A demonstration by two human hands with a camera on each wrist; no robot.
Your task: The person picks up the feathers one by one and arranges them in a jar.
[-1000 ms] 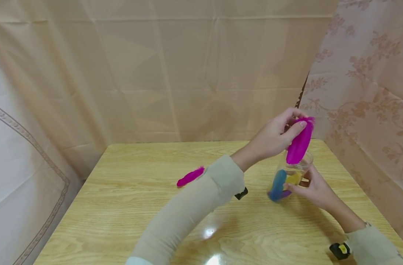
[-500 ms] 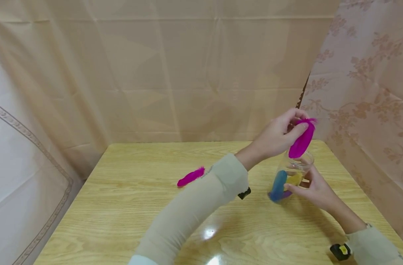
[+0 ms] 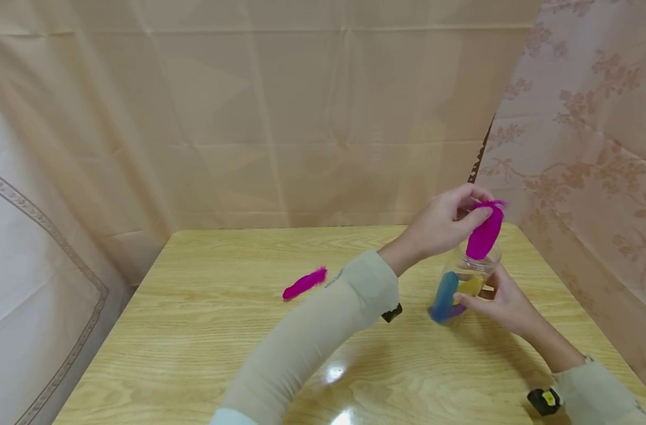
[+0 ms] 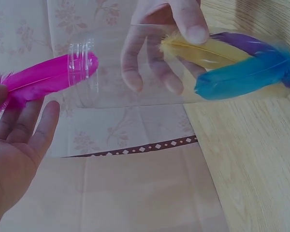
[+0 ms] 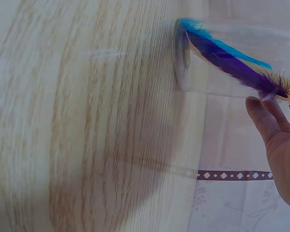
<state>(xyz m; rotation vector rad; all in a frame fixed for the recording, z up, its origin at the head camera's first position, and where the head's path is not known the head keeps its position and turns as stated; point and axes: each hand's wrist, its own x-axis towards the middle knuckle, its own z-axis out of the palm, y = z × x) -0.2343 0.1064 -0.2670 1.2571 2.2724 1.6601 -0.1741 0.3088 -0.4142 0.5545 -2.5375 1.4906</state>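
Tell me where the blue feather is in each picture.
Head: the blue feather is right of centre, below mid-height.
Left wrist: blue feather at upper right.
Right wrist: blue feather at upper right, just above the purple feather.
Shared landmark: the clear jar holding it.

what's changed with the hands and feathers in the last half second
The left hand has moved slightly down, lowering the held pink feather at the mouth of the jar. Nothing was newly grasped or let go. The right hand stays around the jar, the blue feather, yellow feather and purple feather inside; the loose pink feather still lies on the table.
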